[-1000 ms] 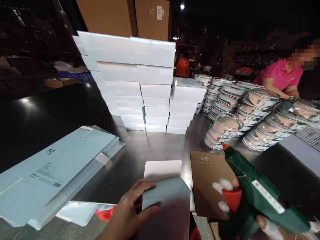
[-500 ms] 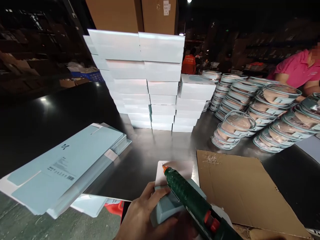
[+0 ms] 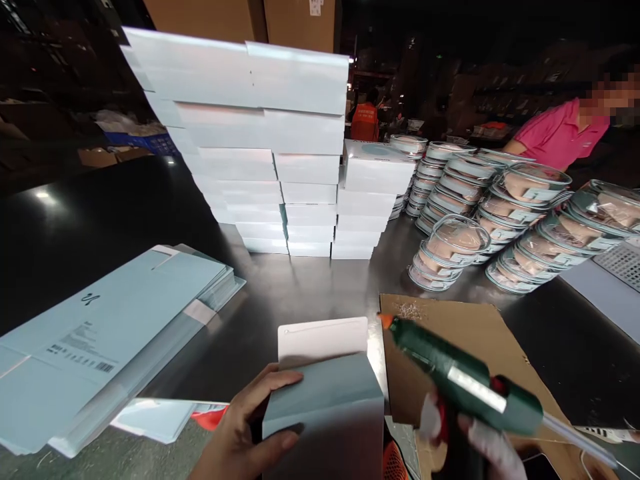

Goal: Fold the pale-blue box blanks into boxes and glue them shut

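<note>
My left hand [image 3: 245, 427] grips a pale blue carton [image 3: 330, 400] at its left side, fingers on top and thumb along the near face. A white flap [image 3: 323, 343] stands out from the carton's far edge, with a thin line like glue along its upper part. To the right, my right hand [image 3: 493, 448], whose fingers look white-covered, is wrapped round the handle of a dark green hot glue gun [image 3: 445, 363]. Its orange nozzle points up and left, apart from the flap. A clear glue stick juts from the gun's back end.
Flat pale blue cartons [image 3: 120, 320] lie stacked at left. White boxes [image 3: 305, 167] form a tall stack ahead. Clear round-lidded containers [image 3: 450, 253] are piled at right. A brown cardboard sheet [image 3: 465, 327] lies beneath the gun. A person in a pink shirt [image 3: 555, 137] is beyond.
The glue gun has moved right, off the flap's left corner. The carton is raised and turned, showing more of its near face. The view has shifted right.
</note>
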`<state>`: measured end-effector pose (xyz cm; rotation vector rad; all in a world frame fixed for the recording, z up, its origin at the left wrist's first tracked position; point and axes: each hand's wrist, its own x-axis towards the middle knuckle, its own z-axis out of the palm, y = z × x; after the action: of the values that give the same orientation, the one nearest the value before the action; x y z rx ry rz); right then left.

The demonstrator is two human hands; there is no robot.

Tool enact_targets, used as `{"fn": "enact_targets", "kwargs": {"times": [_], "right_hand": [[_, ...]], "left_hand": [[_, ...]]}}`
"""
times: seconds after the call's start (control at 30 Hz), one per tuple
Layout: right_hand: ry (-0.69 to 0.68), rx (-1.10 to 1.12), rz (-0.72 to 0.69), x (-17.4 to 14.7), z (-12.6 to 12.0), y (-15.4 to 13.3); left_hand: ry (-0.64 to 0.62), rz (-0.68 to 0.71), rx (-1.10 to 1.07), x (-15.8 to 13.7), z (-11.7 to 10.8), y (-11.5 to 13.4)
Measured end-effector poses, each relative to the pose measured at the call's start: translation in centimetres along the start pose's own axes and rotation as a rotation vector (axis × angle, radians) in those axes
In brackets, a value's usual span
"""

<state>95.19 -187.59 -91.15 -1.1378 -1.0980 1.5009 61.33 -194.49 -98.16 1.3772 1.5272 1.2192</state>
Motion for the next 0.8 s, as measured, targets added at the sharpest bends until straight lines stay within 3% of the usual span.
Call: {"fn": "enact_targets", "kwargs": {"times": [0.1,0.17,0.23,0.3,0.37,0.4,0.47,0.53,0.67,0.73,0.8], "right_hand": [[0.209,0.069,0.176,2.2,-2.6,-1.6],[0.360,-0.120,0.253,3.0,-5.2,-2.4],[0.458,-0.384,0.239,3.0,-7.2,-2.8],[0.474,-0.511,0.155,2.5,-7.1,-2.5],[0.308,-0.448,0.027,2.0,-4.4,-1.4],[0.150,-0.392,-0.075,1.9,-2.3,-0.7],[-0.269,-0.256,-0.151,2.0,2.0,0.7],[-0.482,-0.252,-0.237,2.2,5.2,1.9],[-0.540,-0.536,-0.496,2.5,6.4,2.5],[-0.546,-0.692,-0.674,2.6,6.0,2.1],[-0.551,-0.784,-0.824,2.8,5.8,1.4]], "left_hand": [[-0.054,-0.074,-0.043,-0.4,-0.5,-0.6],[-0.093,-0.065,-0.008,-0.4,-0.6,-0.8],[-0.152,-0.028,0.018,-0.2,-0.7,-1.2],[-0.201,0.005,0.022,0.1,-0.7,-1.9],[-0.202,0.017,0.020,0.3,-0.5,-2.5],[-0.184,0.016,0.011,0.3,-0.3,-2.6],[-0.140,0.030,-0.057,0.3,0.4,-2.4],[-0.076,0.070,-0.222,0.3,1.3,-1.5],[0.108,0.182,-0.594,0.5,3.1,0.8],[0.101,0.230,-0.593,0.9,3.2,1.4],[0.005,0.278,-0.493,1.4,2.8,1.8]]}}
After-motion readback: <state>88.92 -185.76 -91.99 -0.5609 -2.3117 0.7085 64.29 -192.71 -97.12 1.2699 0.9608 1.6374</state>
